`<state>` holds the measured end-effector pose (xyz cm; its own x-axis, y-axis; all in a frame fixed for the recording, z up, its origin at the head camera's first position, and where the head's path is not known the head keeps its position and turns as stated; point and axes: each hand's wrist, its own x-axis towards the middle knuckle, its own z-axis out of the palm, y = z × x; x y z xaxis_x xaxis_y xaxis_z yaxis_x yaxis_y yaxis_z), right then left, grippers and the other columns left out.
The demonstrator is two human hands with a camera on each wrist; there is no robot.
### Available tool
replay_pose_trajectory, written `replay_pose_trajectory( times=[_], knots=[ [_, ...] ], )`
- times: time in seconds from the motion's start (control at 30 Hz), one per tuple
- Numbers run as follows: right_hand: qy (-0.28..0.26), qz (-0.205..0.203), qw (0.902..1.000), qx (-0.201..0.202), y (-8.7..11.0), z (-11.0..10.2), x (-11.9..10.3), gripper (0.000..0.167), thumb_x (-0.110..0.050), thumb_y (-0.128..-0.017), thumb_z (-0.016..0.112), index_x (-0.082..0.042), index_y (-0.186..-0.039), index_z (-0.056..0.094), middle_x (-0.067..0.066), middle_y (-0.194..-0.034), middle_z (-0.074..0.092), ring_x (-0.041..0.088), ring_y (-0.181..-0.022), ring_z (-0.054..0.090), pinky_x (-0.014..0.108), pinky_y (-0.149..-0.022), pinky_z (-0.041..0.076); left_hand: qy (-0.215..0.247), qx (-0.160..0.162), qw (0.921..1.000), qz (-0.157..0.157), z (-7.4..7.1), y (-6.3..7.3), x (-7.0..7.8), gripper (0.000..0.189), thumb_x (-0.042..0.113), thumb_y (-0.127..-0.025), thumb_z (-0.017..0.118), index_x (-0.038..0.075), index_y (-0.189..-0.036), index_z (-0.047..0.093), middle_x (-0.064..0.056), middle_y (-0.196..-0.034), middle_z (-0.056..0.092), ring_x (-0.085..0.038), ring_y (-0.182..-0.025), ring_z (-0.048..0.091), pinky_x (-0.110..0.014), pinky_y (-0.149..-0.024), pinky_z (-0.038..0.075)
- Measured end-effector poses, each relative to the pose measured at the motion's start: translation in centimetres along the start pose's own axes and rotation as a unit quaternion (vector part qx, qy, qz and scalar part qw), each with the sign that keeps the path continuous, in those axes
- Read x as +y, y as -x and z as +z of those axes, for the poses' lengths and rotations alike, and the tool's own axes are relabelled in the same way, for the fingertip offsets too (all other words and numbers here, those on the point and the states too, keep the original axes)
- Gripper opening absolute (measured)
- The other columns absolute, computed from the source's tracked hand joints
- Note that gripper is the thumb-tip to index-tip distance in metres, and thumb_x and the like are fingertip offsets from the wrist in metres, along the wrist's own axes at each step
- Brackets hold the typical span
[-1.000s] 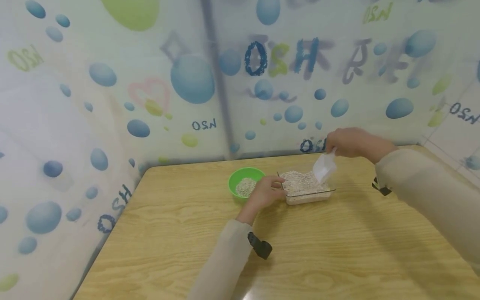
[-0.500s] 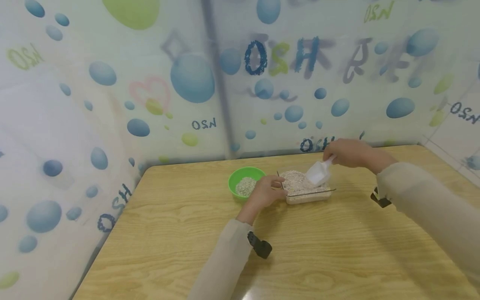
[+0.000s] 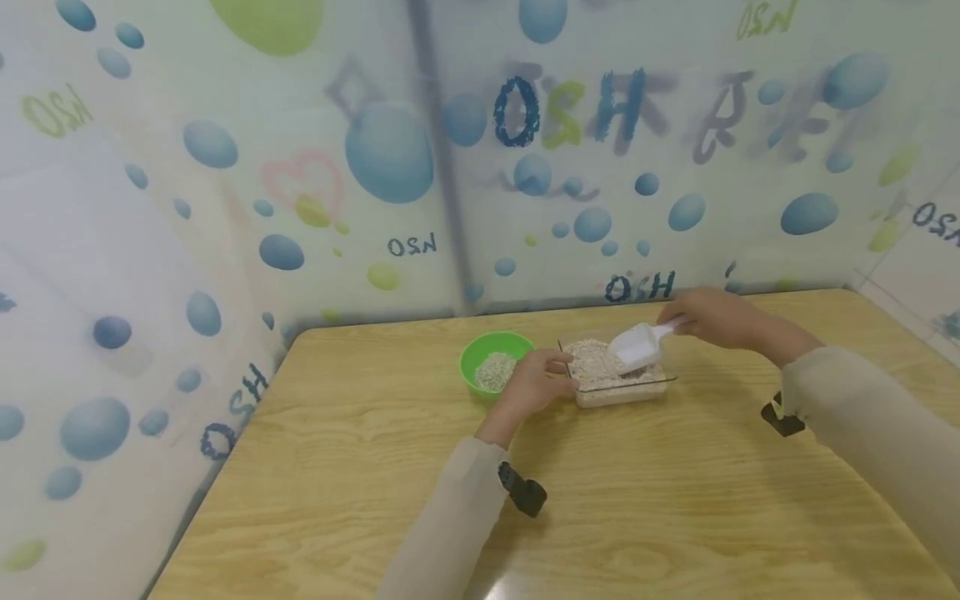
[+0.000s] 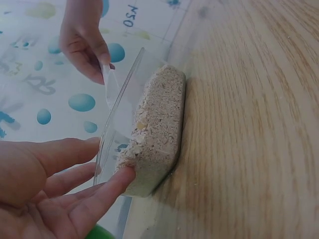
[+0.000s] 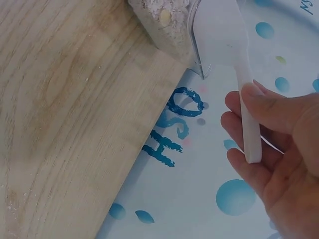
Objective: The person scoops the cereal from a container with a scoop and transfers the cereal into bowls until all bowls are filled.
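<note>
A clear rectangular container (image 3: 622, 397) filled with pale flakes, like oats, stands on the table. My left hand (image 3: 531, 382) is at its left end. In the left wrist view, the fairly straight fingers (image 4: 107, 191) touch the end wall close below the rim. My right hand (image 3: 712, 317) holds a white plastic scoop (image 3: 636, 346) by its handle, fingers and thumb pinching it in the right wrist view. The scoop's bowl lies over the right part of the flakes, front edge down at them. A green bowl (image 3: 472, 357) with some flakes sits left of the container, partly behind my left hand.
The wooden table (image 3: 360, 450) reaches back to a patterned curtain (image 3: 390, 154) with blue and green bubbles. A second curtain side (image 3: 135, 275) hangs along the left edge. Dark wrist straps (image 3: 522, 490) sit on both sleeves.
The right hand has lowered and moved slightly right, and the scoop has tipped from steep to nearly level over the flakes. The left hand stays at the container.
</note>
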<state>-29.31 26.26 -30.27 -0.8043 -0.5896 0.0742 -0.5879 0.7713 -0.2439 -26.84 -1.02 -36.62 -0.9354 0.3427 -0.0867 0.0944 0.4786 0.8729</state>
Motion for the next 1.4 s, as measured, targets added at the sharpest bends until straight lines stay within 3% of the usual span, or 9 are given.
replay_pose_trajectory(
  times=[0.57,0.8,1.07,1.4],
  knots=[
    [-0.002,-0.023,0.9994,0.024,-0.4,1.0,-0.4,0.019,0.004,-0.085,0.059,0.003,-0.102,0.067,0.014,-0.099,0.065,0.033,-0.092,0.06,0.047,-0.079,0.048,0.007,-0.003,1.0,-0.001,0.0,0.0,0.2,0.039,0.013,-0.085,0.067,0.007,-0.123,0.058,-0.012,-0.114,0.06,-0.026,-0.105,0.056,-0.034,-0.081,0.048],
    [-0.01,0.002,0.9999,0.012,-0.7,1.9,-1.0,0.02,0.002,-0.087,0.057,0.002,-0.105,0.065,0.014,-0.102,0.064,0.033,-0.095,0.059,0.047,-0.08,0.047,-0.002,0.001,1.0,-0.005,0.0,0.1,0.4,0.04,0.014,-0.084,0.067,0.007,-0.122,0.058,-0.012,-0.114,0.06,-0.025,-0.106,0.056,-0.033,-0.081,0.049],
    [-0.01,-0.022,0.9994,0.025,-1.4,3.2,-1.2,0.019,0.004,-0.085,0.059,0.002,-0.103,0.066,0.014,-0.099,0.065,0.033,-0.093,0.059,0.047,-0.079,0.048,0.0,0.002,1.0,-0.009,-0.1,0.0,0.4,0.039,0.014,-0.084,0.068,0.007,-0.121,0.059,-0.012,-0.113,0.061,-0.025,-0.106,0.056,-0.033,-0.082,0.048],
    [-0.017,0.0,0.9995,0.028,-1.1,4.2,-1.1,0.021,0.002,-0.087,0.057,0.003,-0.107,0.064,0.016,-0.104,0.062,0.034,-0.095,0.058,0.048,-0.079,0.047,-0.001,0.004,1.0,-0.009,-0.1,0.0,0.4,0.038,0.013,-0.084,0.068,0.006,-0.121,0.059,-0.012,-0.113,0.061,-0.025,-0.105,0.056,-0.033,-0.081,0.048]
  ],
)
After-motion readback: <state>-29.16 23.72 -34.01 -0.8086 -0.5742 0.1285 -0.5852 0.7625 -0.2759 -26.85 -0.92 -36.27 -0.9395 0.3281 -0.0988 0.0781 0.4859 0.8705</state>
